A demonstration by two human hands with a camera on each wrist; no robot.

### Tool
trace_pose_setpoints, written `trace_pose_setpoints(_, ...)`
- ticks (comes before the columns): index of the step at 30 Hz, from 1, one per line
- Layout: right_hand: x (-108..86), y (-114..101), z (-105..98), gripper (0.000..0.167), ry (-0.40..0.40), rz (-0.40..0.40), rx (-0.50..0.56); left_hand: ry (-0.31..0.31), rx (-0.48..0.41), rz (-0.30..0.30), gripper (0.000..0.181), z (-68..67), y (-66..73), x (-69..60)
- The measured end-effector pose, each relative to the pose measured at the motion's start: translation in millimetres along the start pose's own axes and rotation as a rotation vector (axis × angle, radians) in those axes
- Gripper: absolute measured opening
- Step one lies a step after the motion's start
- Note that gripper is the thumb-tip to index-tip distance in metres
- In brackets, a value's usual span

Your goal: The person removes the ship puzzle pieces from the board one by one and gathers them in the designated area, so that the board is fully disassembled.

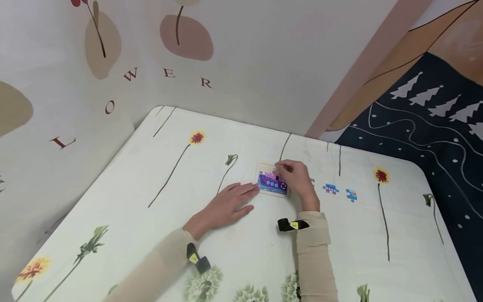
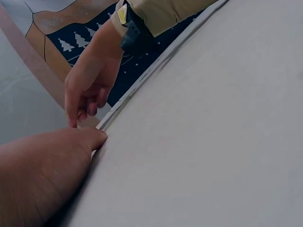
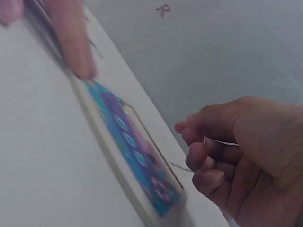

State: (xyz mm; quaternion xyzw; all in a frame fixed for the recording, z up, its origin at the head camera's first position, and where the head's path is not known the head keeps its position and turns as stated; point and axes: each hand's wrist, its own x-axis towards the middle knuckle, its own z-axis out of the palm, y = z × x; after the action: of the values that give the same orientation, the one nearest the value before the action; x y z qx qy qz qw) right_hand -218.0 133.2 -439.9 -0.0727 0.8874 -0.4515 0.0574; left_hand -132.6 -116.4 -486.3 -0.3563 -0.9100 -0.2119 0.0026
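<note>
Our left hand lies flat with fingers straight, its tips touching the left edge of the tray. Our right hand bends over the tray's upper right, fingers curled; we cannot tell whether anything is pinched there. In the tray, between them, sits the puzzle, a purple ship, filled below and partly bare along the top. Right of that hand, three loose pieces lie on the tabletop, one partly hidden. We judge we are filling the upper part; the next move seems to call for careful lining-up against the neighbouring edges.
</note>
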Motion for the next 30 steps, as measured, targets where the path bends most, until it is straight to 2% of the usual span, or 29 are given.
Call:
trace_pose_setpoints(6, 2.5, -4.2, 18.2, 0.027, -0.054, -0.076, -0.039, 0.000, 0.028, 0.002, 0.057, 3.1, -0.6, 1.1)
trace_pose_setpoints(16, 2.9, -5.3, 23.6, 0.028, -0.158, -0.076, -0.134, 0.016, 0.005, -0.006, 0.057, 3.7, -1.3, 1.0)
trace_pose_setpoints(26, 5.8, -4.3, 26.3, 0.027, -0.165, -0.111, -0.179, 0.020, -0.010, -0.010, 0.057, 2.3, -1.1, 2.2)
trace_pose_setpoints(30, 3.7, -4.6, 27.0, 0.027, -0.160, -0.098, -0.199, 0.027, -0.005, -0.006, 0.057, 3.3, -2.2, 2.1)
